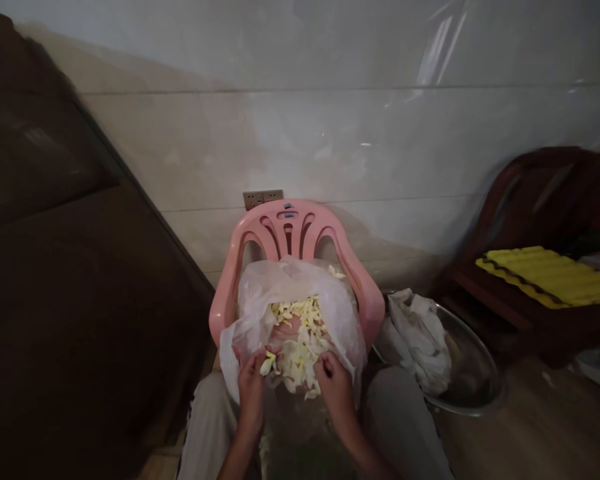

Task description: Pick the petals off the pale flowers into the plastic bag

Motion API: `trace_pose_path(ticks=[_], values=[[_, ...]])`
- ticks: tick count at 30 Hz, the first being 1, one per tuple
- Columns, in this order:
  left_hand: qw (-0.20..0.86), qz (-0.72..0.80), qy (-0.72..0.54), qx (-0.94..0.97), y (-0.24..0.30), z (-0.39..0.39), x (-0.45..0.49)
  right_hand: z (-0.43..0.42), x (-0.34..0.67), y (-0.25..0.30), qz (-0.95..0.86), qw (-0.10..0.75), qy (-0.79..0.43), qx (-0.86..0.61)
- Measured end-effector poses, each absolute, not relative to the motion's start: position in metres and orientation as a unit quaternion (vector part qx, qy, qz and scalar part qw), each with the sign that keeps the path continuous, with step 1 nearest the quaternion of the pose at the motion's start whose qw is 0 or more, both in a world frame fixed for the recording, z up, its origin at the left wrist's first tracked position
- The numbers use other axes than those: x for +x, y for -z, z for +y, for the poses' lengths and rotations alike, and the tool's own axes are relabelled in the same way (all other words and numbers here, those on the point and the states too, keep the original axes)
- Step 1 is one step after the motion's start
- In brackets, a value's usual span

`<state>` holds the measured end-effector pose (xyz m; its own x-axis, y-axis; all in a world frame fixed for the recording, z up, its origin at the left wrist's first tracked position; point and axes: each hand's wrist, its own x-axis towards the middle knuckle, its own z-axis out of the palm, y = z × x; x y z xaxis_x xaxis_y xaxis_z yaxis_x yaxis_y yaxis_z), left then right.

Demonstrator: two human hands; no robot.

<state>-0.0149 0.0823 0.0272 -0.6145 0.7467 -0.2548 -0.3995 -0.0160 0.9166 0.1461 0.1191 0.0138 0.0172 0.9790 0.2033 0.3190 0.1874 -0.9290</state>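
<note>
My left hand [253,373] is closed, its fingertips pinching a small white and green flower [269,364]. Across the pile, my right hand [334,379] is closed too, fingers pressed together; whatever may be in them is too small to make out. Between and beyond both hands lie loose pale yellow-white petals [300,360], spread on a thin, translucent white plastic bag [260,293]. The bag lies open on the seat of a pink plastic armchair [373,307], its sides bunched up around the petals. A few more petals [337,272] rest near the chair's back, outside the main pile.
A metal basin [487,373] with a crumpled white plastic bag [423,340] stands on the floor at right. Farther right, a dark red chair [510,200] carries a yellow ridged pad [555,273]. Dark furniture [55,300] closes off the left; a tiled wall [300,147] stands behind.
</note>
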Motion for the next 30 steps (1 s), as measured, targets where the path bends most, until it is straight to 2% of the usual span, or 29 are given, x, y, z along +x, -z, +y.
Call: trace_pose_path(ticks=[5,11,22,30], values=[[0.399,0.588,-0.674,0.203,-0.028,0.08,-0.019,0.119,0.148,-0.009,-0.665,0.421,-0.368,-0.495],[0.423,0.577,-0.648,0.26,-0.028,0.079,-0.006,0.107,0.137,-0.013,-0.686,0.404,-0.411,-0.444],[0.443,0.558,-0.646,0.273,-0.028,0.081,0.002,0.096,0.125,-0.021,-0.598,0.413,-0.554,-0.407],[0.461,0.55,-0.629,0.298,-0.032,0.082,0.007,0.096,0.125,-0.018,-0.58,0.438,-0.566,-0.39]])
